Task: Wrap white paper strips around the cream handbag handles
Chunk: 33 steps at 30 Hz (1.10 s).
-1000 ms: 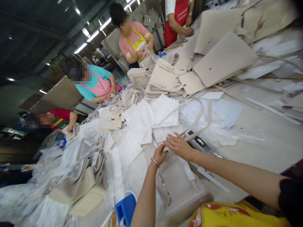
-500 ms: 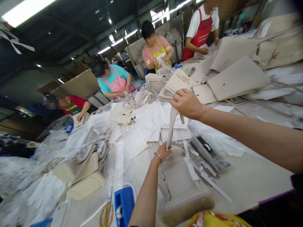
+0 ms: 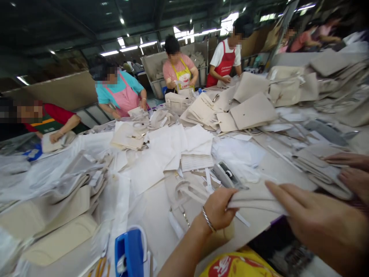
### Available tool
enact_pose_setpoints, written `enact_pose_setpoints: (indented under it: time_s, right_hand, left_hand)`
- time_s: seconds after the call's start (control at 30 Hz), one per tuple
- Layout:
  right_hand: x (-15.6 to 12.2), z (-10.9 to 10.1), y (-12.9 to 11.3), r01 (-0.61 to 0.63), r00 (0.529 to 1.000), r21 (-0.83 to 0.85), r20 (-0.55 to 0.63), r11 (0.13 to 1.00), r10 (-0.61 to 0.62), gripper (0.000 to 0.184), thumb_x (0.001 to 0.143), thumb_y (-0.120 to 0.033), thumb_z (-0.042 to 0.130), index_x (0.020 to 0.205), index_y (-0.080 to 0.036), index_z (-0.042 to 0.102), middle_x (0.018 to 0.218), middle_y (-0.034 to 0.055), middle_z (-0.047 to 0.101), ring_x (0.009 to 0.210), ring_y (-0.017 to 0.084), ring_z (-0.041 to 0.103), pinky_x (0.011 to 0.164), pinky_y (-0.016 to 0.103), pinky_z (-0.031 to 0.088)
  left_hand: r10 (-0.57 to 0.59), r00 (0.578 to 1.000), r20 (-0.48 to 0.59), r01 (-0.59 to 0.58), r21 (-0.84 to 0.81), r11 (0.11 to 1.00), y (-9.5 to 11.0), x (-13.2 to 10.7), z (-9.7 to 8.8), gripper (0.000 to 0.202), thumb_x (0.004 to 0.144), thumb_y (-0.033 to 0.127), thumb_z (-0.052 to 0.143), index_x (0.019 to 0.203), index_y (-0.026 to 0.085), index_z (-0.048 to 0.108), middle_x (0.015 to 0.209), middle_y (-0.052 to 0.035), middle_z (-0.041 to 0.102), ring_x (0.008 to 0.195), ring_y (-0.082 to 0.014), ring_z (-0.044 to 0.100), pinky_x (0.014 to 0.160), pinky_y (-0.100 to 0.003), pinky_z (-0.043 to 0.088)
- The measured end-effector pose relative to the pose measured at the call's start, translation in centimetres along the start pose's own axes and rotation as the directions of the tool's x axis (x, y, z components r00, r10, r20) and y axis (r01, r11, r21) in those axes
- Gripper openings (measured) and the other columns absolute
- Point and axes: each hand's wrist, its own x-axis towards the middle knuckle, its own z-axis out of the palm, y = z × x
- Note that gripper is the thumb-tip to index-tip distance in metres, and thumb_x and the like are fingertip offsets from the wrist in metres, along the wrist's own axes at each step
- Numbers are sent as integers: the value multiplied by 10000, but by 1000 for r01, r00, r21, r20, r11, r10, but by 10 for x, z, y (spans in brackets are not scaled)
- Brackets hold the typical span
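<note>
Over me spreads a dark ceiling [image 3: 138,15] crossed by slanting beams [image 3: 73,19], with fluorescent tubes [image 3: 128,49] glowing in broken rows below it and window panes [image 3: 230,23] glaring white at the back. Across the broad, pale worktable [image 3: 279,167] from me, brown panels [image 3: 57,91] stand like low walls beside a metal-framed cart [image 3: 157,87], and the far left lies in shadow.
</note>
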Motion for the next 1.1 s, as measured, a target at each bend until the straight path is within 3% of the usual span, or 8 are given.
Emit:
enact_pose_setpoints:
  time_s: [0.13, 0.3, 0.47, 0.7, 0.83, 0.93, 1.03, 1.1]
  right_hand:
    - [-70, 64, -22, -206, 925, 184, 359, 961, 129, 413, 666, -31, 353, 1018, -173, 516, 797, 51, 582, 656, 154, 540, 589, 276, 440]
    - [-118, 142, -38, -531, 787, 558, 604, 638, 127, 322, 739, -158, 358, 1019, -204, 511, 970, 57, 586, 896, 174, 530, 788, 298, 423]
    - [-123, 172, -34, -438, 847, 629, 528, 642, 62, 254, 768, -163, 355, 913, -205, 559, 882, 52, 607, 822, 187, 542, 716, 306, 412]
    - [-86, 169, -20, 26, 964, 616, 193, 787, -183, 214, 819, -222, 359, 900, -165, 548, 791, 46, 580, 712, 165, 505, 608, 285, 376]
    - [-77, 167, -10, 152, 961, 632, 86, 760, -264, 199, 821, -236, 383, 892, -149, 548, 799, 57, 585, 744, 169, 488, 647, 312, 384]
    - [-81, 171, 7, 120, 980, 652, 44, 749, -196, 218, 828, -201, 367, 954, -162, 541, 861, 63, 591, 850, 177, 480, 734, 344, 391]
    - [-97, 182, 30, -32, 999, 671, 48, 741, -1, 306, 800, -180, 407, 1098, -198, 477, 1096, 89, 521, 1079, 219, 377, 888, 433, 321]
    - [-112, 191, 46, -300, 949, 686, 147, 663, 278, 401, 772, -203, 448, 1171, -192, 411, 1233, 120, 402, 1155, 252, 298, 923, 466, 285]
  left_hand:
    - [-12, 973, 231, -21, 141, 990, 18, -5, 31, 411, 716, 208, 430, 1119, 177, 351, 991, -77, 539, 903, -185, 500, 771, -312, 428]
    - [-351, 842, 410, 82, 545, 834, -31, -25, 47, 241, 763, 182, 308, 941, 184, 470, 855, -69, 561, 782, -202, 533, 674, -329, 430]
    - [-614, 741, 271, 318, 664, 676, -62, -61, 29, 231, 729, 144, 340, 885, 185, 505, 905, -65, 556, 845, -198, 527, 735, -324, 417]
    - [-565, 784, 257, 541, 162, 825, -14, -32, 57, 652, 552, 308, 632, 1140, 164, 392, 1200, -127, 447, 1111, -260, 390, 961, -403, 299]
    - [-645, 601, 472, 785, -198, 587, -18, 0, 85, 440, 580, 370, 594, 928, 127, 478, 719, -59, 619, 592, -163, 558, 566, -308, 450]
    - [-644, 498, 580, 867, -324, 378, -31, 6, 94, 397, 569, 400, 608, 817, 112, 491, 479, 14, 547, 363, -70, 424, 391, -197, 314]
    - [-734, 507, 452, 850, -402, 340, -39, 6, 99, 334, 564, 386, 630, 707, 112, 505, 434, 35, 508, 368, -51, 409, 384, -175, 275]
    - [-760, 512, 401, 835, -440, 330, -41, 7, 102, 328, 572, 392, 627, 708, 117, 510, 445, 37, 517, 382, -54, 420, 391, -178, 286]
